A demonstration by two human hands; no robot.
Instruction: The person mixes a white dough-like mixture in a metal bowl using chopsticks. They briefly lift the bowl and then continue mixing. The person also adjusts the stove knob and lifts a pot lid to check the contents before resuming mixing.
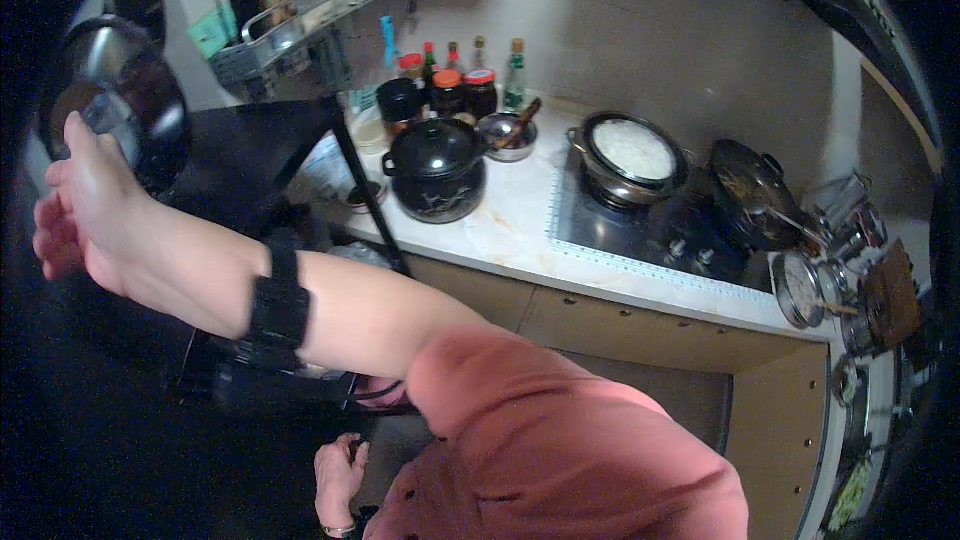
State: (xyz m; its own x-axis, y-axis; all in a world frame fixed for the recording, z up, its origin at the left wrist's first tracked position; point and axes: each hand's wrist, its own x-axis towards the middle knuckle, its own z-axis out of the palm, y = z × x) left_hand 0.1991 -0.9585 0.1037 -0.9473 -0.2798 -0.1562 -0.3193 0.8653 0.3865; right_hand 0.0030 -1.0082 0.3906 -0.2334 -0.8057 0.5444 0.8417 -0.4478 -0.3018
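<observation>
My right hand (90, 202) reaches across to the upper left, with a black strap (281, 311) round the forearm. Its thumb and fingers are spread, and nothing shows between them. Just beyond it is a shiny round metal vessel (161, 105), with a blurred pale patch inside. Lower down, my left hand (341, 472) hangs near the pink shirt, a bracelet at its wrist. Its fingers are curled near a small dark patch; whether they hold something is unclear. A black lidded pot (439, 172) stands on the white counter (510, 232).
A steel pot with white contents (634, 150) sits on the black hob (600, 221), beside a lidded wok (750, 195). Bottles and jars (450, 94) line the wall. A wire rack (277, 45) hangs above left. A dark frame bar (367, 187) crosses the counter's left part.
</observation>
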